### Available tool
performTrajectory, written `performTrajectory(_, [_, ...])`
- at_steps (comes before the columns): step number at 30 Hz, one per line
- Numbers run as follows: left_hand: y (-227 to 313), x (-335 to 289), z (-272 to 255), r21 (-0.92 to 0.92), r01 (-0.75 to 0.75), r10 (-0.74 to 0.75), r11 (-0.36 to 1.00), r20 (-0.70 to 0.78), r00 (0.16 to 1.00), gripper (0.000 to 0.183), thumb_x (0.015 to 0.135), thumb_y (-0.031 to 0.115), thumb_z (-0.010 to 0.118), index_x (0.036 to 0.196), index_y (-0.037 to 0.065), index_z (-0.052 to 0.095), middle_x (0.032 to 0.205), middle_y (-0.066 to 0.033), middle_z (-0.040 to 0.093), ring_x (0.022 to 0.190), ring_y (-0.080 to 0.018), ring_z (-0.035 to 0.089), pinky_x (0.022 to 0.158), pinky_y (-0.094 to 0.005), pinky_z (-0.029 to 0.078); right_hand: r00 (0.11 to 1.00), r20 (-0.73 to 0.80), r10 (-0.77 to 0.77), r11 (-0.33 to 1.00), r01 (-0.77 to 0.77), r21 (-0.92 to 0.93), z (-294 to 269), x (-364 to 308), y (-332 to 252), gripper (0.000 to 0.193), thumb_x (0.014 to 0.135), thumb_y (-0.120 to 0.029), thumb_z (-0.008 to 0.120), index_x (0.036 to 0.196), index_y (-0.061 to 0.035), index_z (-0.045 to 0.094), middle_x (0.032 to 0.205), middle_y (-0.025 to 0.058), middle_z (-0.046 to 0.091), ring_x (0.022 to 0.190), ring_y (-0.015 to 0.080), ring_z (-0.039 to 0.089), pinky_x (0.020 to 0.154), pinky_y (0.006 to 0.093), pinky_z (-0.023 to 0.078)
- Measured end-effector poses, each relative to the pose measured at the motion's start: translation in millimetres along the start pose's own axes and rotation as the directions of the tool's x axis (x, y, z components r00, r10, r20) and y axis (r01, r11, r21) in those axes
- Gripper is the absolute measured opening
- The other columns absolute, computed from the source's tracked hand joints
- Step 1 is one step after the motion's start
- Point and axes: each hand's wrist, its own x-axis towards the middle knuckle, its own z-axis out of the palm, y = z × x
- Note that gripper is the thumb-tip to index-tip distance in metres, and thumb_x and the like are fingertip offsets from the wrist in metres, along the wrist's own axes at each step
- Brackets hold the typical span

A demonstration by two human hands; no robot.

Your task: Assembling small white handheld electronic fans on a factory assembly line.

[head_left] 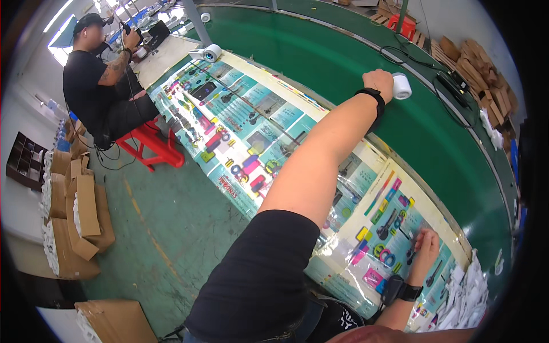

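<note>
Stretched far across the table, my left hand (377, 84) is closed at a short white cylindrical part (402, 86) with a round open end, above the green belt (343, 63). Its fingertips are partly hidden behind the knuckles. My right hand (426, 247) is low over the printed sheet (377, 228) at the near right, its fingers curled together. Whether something small sits between those fingers is hidden. Another white cylindrical device (210, 54) lies at the far end of the table.
A heap of white strips (464, 294) lies at the near right corner. At the far left a person (94, 86) sits on a red stool (150, 146), handling a dark object. Cardboard boxes (86, 211) line the left floor. Cables and brown cardboard (480, 74) lie beyond the belt.
</note>
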Motion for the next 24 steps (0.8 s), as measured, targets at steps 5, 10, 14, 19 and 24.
performTrajectory(5, [-47.6,19.8,34.8,0.092,0.058,-0.048,0.994,-0.100,0.994,0.018,0.073,0.014,0.062,0.089,0.007,0.066,0.093,-0.0124,0.065,0.091,-0.0263,0.062,0.074,-0.0345,0.051,1.000,0.004,-0.007,0.996,0.008,-0.086,-0.2,0.4,10.6,0.018,0.093,-0.018,0.046,0.087,-0.0043,0.056,0.071,-0.0018,0.049,0.059,0.0033,0.038,0.052,0.0168,0.030])
performTrajectory(10, [-97.2,25.8,5.3,0.058,0.009,-0.013,0.998,0.064,0.998,0.031,0.076,0.032,0.058,0.092,0.006,0.065,0.095,-0.0146,0.064,0.093,-0.0287,0.060,0.077,-0.0392,0.049,0.996,-0.077,0.035,0.994,-0.042,-0.102,-14.5,-0.8,33.8,0.019,0.094,-0.018,0.045,0.087,-0.0036,0.055,0.070,-0.0014,0.047,0.058,0.0037,0.038,0.051,0.0167,0.030])
performTrajectory(14, [-196.7,36.2,-39.6,0.184,0.123,-0.100,0.975,-0.126,0.987,0.035,0.078,0.036,0.054,0.091,0.006,0.066,0.096,-0.0137,0.064,0.092,-0.0301,0.060,0.076,-0.0417,0.049,0.989,-0.136,0.053,0.999,-0.052,0.011,-6.1,4.9,31.3,0.022,0.095,-0.020,0.044,0.087,-0.0027,0.053,0.066,-0.0015,0.044,0.055,0.0041,0.036,0.050,0.0170,0.028])
performTrajectory(19, [-338.5,30.0,-94.6,0.597,0.290,-0.081,0.748,-0.352,0.932,0.026,0.075,0.018,0.058,0.100,0.013,0.060,0.107,-0.0056,0.058,0.106,-0.0254,0.050,0.078,-0.0407,0.047,0.979,-0.171,0.112,0.993,-0.118,-0.030,-19.2,7.3,40.2,0.025,0.096,-0.027,0.043,0.088,-0.0046,0.051,0.068,-0.0021,0.042,0.055,0.0029,0.034,0.049,0.0160,0.027])
performTrajectory(24, [-441.2,-7.6,-131.8,0.614,0.462,-0.260,0.640,-0.392,0.882,0.051,0.084,0.015,0.047,0.132,0.029,0.037,0.135,-0.0055,0.038,0.124,-0.0438,0.031,0.092,-0.0549,0.038,0.977,-0.184,0.104,0.995,-0.102,0.023,-20.3,13.6,50.5,0.023,0.095,-0.025,0.044,0.086,-0.0052,0.050,0.067,-0.0023,0.042,0.052,0.0025,0.033,0.046,0.0156,0.025])
